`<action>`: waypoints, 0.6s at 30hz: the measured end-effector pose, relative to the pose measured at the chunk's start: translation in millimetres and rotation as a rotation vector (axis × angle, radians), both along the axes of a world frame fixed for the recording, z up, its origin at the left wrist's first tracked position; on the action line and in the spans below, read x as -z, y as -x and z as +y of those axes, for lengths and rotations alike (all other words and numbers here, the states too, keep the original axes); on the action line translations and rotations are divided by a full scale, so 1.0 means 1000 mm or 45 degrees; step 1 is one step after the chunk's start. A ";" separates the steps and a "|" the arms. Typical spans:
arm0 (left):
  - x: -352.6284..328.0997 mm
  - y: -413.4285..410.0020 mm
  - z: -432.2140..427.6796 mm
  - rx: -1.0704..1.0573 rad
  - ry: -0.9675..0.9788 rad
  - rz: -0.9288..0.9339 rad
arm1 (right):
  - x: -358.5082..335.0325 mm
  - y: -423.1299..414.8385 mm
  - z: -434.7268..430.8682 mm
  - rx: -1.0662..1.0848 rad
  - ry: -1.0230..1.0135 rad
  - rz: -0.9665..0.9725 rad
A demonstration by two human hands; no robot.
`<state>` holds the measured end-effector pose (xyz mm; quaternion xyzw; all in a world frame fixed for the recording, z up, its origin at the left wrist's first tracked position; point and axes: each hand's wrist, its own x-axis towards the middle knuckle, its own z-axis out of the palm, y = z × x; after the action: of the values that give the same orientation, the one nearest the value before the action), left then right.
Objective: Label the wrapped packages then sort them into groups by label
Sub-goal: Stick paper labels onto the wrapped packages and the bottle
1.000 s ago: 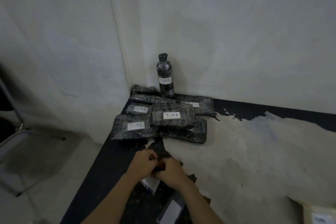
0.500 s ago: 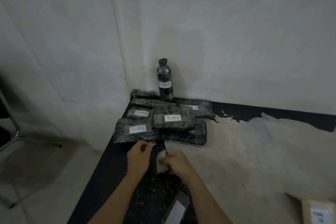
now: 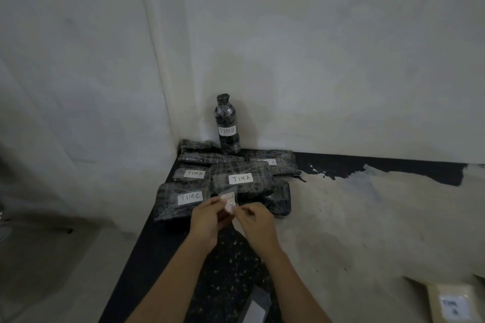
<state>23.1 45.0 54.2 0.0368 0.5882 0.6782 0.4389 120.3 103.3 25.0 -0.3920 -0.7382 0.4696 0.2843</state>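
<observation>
Both hands are up in front of the pile, working 1 small white label between them. The left hand pinches it from the left with curled fingers, and the right hand pinches its lower edge, so neither is free. My guess is it's being peeled off its backing. It's too small and blurry to be sure, and I can't read the writing.

Just past the fingertips is the stack of black wrapped stuff in the corner of the table. The TIMC pack is nearest on the left, the big TIMA pack sits on top in the middle, and a smaller TIMA pack is behind the TIMC one. The TIMB pack is at the back, and the TIMB bottle stands upright against the wall. A dark pack under the big TIMA one shows no label from here.

So this is the labelling step, with sorting not really started. Next it needs the sticker freed without folding, then pressed flat on a bare pack, maybe that one.
</observation>
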 end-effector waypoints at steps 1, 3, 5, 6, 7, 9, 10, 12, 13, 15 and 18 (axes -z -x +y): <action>0.000 0.001 0.001 -0.011 -0.021 -0.033 | 0.000 0.001 0.000 0.035 0.030 0.014; 0.000 0.003 0.003 -0.028 -0.055 -0.077 | 0.002 0.004 -0.001 0.086 0.075 0.018; 0.002 0.003 0.005 -0.050 -0.080 -0.113 | 0.005 0.007 0.000 0.128 0.135 0.018; 0.002 0.004 0.005 -0.066 -0.093 -0.139 | 0.005 0.008 0.000 0.164 0.202 0.039; 0.001 0.004 0.006 -0.083 -0.103 -0.164 | 0.007 0.010 0.000 0.208 0.295 0.076; 0.002 0.006 0.007 -0.119 -0.113 -0.198 | 0.008 0.013 0.001 0.289 0.487 0.165; 0.002 0.008 0.007 -0.134 -0.118 -0.207 | 0.006 0.015 0.001 0.314 0.563 0.200; 0.004 0.013 0.007 -0.157 -0.114 -0.198 | 0.000 0.017 0.003 0.337 0.686 0.261; 0.006 0.016 0.007 -0.169 -0.112 -0.183 | -0.004 0.018 0.004 0.333 0.727 0.279; 0.008 0.023 0.008 -0.192 -0.107 -0.150 | -0.012 0.019 0.008 0.290 0.772 0.304; 0.005 0.032 0.010 -0.226 -0.106 -0.129 | -0.020 0.024 0.014 0.230 0.803 0.354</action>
<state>-8.7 54.6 49.3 -0.0316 0.5376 0.7391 0.4045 96.0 117.5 44.7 -0.4563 -0.4735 0.6963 0.2875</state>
